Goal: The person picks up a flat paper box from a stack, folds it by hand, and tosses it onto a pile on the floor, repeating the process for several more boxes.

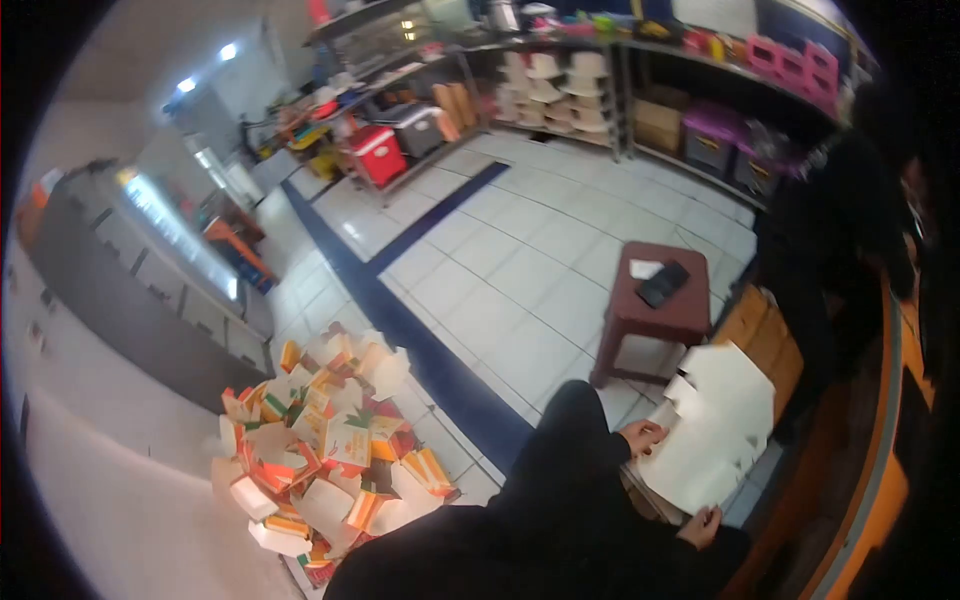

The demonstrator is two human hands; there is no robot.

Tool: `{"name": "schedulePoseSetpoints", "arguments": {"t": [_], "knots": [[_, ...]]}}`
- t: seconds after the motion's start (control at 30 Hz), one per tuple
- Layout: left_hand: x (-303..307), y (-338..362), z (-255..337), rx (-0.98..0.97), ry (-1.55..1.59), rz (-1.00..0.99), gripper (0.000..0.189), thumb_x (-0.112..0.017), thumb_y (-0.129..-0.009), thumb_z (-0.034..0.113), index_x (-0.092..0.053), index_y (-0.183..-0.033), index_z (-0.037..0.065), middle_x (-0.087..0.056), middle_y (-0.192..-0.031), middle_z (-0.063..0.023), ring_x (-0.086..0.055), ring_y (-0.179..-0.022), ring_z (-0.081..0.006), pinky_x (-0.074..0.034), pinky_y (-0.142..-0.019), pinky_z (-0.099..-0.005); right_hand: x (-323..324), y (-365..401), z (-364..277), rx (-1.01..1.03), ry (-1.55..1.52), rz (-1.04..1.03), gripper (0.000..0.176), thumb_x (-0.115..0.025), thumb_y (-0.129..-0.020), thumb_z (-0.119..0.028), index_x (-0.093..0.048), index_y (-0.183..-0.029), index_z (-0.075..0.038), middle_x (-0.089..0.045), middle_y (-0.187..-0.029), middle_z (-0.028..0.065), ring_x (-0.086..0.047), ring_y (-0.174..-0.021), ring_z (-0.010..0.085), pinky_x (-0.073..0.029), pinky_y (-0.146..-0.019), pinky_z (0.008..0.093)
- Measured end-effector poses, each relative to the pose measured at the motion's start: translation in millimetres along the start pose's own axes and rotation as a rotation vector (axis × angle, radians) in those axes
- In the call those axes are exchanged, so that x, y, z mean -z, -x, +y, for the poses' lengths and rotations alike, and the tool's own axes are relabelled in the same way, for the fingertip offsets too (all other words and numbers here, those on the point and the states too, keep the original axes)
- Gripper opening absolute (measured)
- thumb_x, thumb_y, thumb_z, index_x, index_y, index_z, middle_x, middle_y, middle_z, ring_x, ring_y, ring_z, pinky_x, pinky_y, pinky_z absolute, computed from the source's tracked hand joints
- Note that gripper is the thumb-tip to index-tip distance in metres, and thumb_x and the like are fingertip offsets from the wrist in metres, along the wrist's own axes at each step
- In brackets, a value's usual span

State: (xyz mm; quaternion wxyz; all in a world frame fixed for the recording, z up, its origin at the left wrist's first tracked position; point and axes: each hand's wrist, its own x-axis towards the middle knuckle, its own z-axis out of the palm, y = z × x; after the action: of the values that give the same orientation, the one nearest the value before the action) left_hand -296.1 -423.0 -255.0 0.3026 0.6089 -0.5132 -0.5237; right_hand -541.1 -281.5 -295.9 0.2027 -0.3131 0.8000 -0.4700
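A flat white cardboard box blank (712, 430) with cut tabs along its edges lies tilted in front of me, to the right of my dark-clothed knee. My left hand (643, 437) is closed on its near left edge, beside a tab. Lower down, my right hand (700, 527) pinches the bottom corner of the same blank. Some fingers of both hands are hidden or blurred. Part of another pale sheet or panel shows beneath the blank near my hands.
A large heap of folded orange, white and red food boxes (350, 445) lies at left. Beyond my knee stands a brown plastic stool (655, 300) with a phone (663, 285) on it. A person in black (840, 220) is at right. Shelves (560, 42) line the back.
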Motion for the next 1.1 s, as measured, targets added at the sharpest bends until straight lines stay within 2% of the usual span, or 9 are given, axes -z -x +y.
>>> {"name": "schedulePoseSetpoints", "arguments": {"t": [0.03,0.1,0.37,0.43,0.6,0.7,0.87,1.0,1.1], "knots": [[1.9,-3.9,-3.3,0.052,0.230,-0.272,0.057,-0.064,-0.088,0.050,-0.054,-0.124,0.007,-0.066,-0.098,-0.0080,-0.064,-0.089,-0.0196,-0.050,-0.071,-0.0344,-9.0,-6.2,31.4,0.081,-0.262,-0.022,0.032,-0.059,-0.095,-0.018,-0.059,-0.123,-0.002,-0.066,-0.106,0.0184,-0.063,-0.099,0.0247,-0.051,-0.081,0.0355],[-6.0,-4.3,-1.5,0.163,0.449,-0.645,0.056,-0.063,-0.088,0.049,-0.053,-0.127,0.010,-0.065,-0.102,-0.0069,-0.064,-0.089,-0.0182,-0.051,-0.067,-0.0326,-0.5,6.9,9.0,0.040,-0.131,-0.049,0.030,-0.058,-0.094,-0.013,-0.060,-0.123,-0.003,-0.067,-0.110,0.0180,-0.065,-0.096,0.0224,-0.052,-0.082,0.0355],[15.6,3.3,54.8,0.141,0.384,-0.548,0.057,-0.070,-0.086,0.035,-0.048,-0.133,0.009,-0.063,-0.103,-0.0062,-0.066,-0.081,-0.0161,-0.054,-0.060,-0.0278,19.4,26.4,-71.2,0.111,-0.117,-0.006,0.023,-0.058,-0.093,-0.012,-0.062,-0.110,0.003,-0.066,-0.102,0.0160,-0.068,-0.090,0.0225,-0.055,-0.074,0.0317],[23.6,8.5,75.7,0.241,0.281,-0.592,0.056,-0.075,-0.083,0.025,-0.051,-0.129,0.003,-0.064,-0.107,-0.0079,-0.064,-0.095,-0.0162,-0.052,-0.079,-0.0316,21.7,29.3,-77.4,0.106,-0.107,-0.003,0.023,-0.058,-0.093,-0.011,-0.062,-0.110,0.003,-0.066,-0.102,0.0162,-0.068,-0.090,0.0226,-0.055,-0.073,0.0318],[16.6,14.5,73.0,0.140,0.267,-0.551,0.050,-0.074,-0.084,0.020,-0.053,-0.124,0.001,-0.065,-0.103,-0.0086,-0.064,-0.091,-0.0163,-0.053,-0.078,-0.0308,22.2,30.8,-96.6,0.077,-0.121,0.011,0.024,-0.061,-0.092,-0.013,-0.063,-0.112,0.000,-0.065,-0.101,0.0144,-0.067,-0.093,0.0267,-0.055,-0.080,0.0367],[8.1,8.8,56.4,0.142,0.329,-0.486,0.048,-0.074,-0.084,0.019,-0.053,-0.123,0.000,-0.065,-0.102,-0.0087,-0.065,-0.089,-0.0159,-0.054,-0.075,-0.0299,34.3,44.1,-153.8,0.349,0.057,0.320,0.027,-0.068,-0.086,-0.015,-0.066,-0.111,-0.006,-0.064,-0.098,0.0132,-0.064,-0.096,0.0315,-0.050,-0.089,0.0420],[-5.5,31.0,84.5,0.240,0.402,-0.339,0.049,-0.074,-0.085,0.019,-0.051,-0.124,0.000,-0.064,-0.104,-0.0096,-0.064,-0.089,-0.0161,-0.054,-0.071,-0.0289,33.2,64.5,-189.5,0.964,0.227,-0.221,0.027,-0.073,-0.076,-0.012,-0.066,-0.101,-0.006,-0.062,-0.090,0.0112,-0.060,-0.091,0.0322,-0.046,-0.086,0.0443],[-21.7,30.3,65.2,0.148,0.492,-0.279,0.047,-0.074,-0.084,0.017,-0.051,-0.120,-0.001,-0.063,-0.107,-0.0108,-0.065,-0.090,-0.0171,-0.054,-0.074,-0.0289,4.9,67.0,-151.5,0.891,0.203,-0.160,0.017,-0.071,-0.078,-0.010,-0.063,-0.091,-0.004,-0.061,-0.086,0.0099,-0.060,-0.086,0.0299,-0.046,-0.078,0.0426],[-28.0,38.4,62.7,0.087,0.539,-0.287,0.050,-0.077,-0.083,0.021,-0.051,-0.120,0.002,-0.063,-0.105,-0.0099,-0.065,-0.086,-0.0167,-0.056,-0.067,-0.0293,-1.6,72.2,-147.5,0.611,0.122,-0.050,0.013,-0.069,-0.080,-0.010,-0.058,-0.084,-0.004,-0.058,-0.081,0.0105,-0.058,-0.080,0.0296,-0.045,-0.073,0.0407]]}}
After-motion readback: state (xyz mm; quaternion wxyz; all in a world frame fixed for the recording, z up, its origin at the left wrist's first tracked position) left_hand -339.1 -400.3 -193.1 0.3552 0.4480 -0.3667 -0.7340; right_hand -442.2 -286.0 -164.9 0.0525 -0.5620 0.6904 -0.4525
